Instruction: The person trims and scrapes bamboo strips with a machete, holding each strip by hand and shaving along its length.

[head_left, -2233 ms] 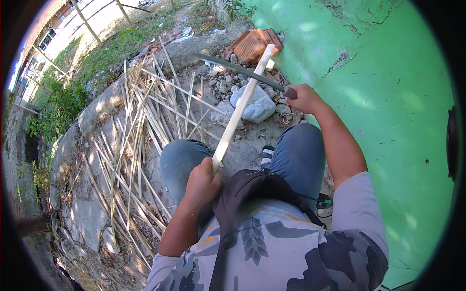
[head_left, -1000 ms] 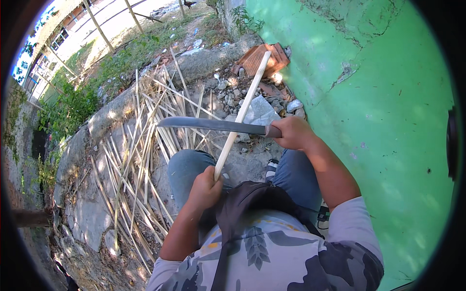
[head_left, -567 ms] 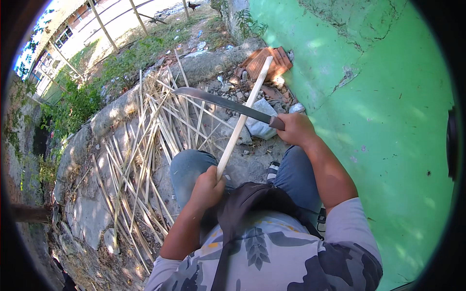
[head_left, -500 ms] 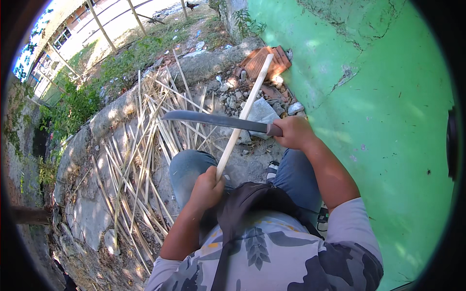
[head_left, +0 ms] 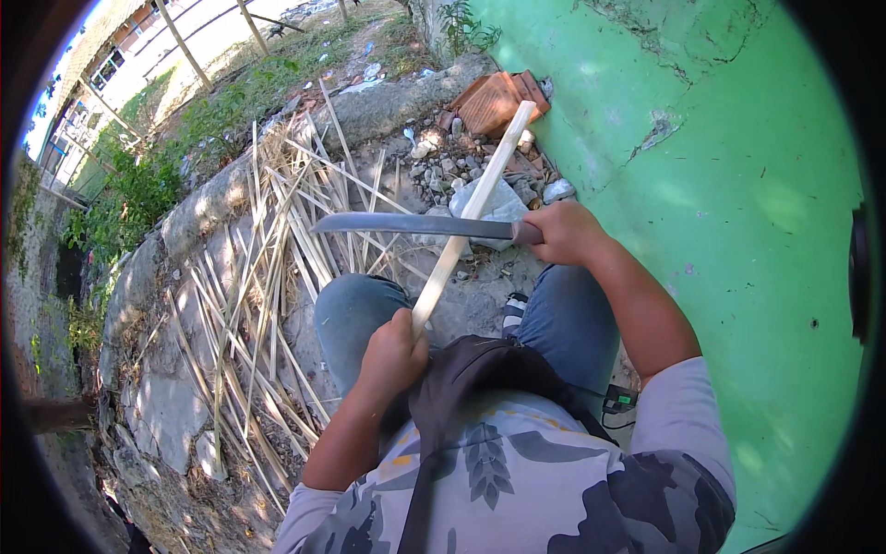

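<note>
Plainly, my left hand (head_left: 392, 355) has its fingers wrapped around the near end of a pale wooden strip (head_left: 496, 171), which slants up and away from me, its far end toward the orange tiles (head_left: 494, 106). My right hand (head_left: 565, 233) grips the handle of a long machete (head_left: 397, 223), whose blade lies crosswise over the strip's middle, though I cannot tell whether they touch. Beyond my left knee (head_left: 355, 314), loose strips (head_left: 268, 277) sprawl in a heap on the ground.
</note>
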### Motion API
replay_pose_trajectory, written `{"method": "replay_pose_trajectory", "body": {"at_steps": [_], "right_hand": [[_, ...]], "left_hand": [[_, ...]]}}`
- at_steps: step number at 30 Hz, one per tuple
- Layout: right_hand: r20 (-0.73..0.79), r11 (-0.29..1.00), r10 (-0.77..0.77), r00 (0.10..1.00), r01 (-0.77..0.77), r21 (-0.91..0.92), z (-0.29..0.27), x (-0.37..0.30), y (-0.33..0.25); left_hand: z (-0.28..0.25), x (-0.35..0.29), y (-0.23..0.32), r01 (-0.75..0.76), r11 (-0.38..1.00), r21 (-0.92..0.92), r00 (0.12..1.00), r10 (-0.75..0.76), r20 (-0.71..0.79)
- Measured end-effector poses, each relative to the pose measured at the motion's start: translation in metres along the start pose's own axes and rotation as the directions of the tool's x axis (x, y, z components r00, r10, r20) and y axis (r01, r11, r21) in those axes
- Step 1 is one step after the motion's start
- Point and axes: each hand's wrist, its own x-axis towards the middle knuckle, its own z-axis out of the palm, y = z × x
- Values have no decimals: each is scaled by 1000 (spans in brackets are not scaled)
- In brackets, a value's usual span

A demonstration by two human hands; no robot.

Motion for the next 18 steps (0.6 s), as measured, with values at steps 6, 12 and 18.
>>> {"method": "replay_pose_trajectory", "body": {"at_steps": [6, 12, 18], "right_hand": [[-33, 996, 76, 997, -74, 56, 27, 7, 19], [-56, 993, 66, 996, -60, 101, 8, 4, -9], [81, 993, -114, 990, 110, 51, 17, 7, -6]], "left_hand": [[-4, -1, 7, -35, 998, -43, 999, 34, -13], [-7, 2, 6, 72, 993, -91, 997, -71, 22], [-3, -1, 3, -3, 1000, -20, 1000, 3, -16]]}}
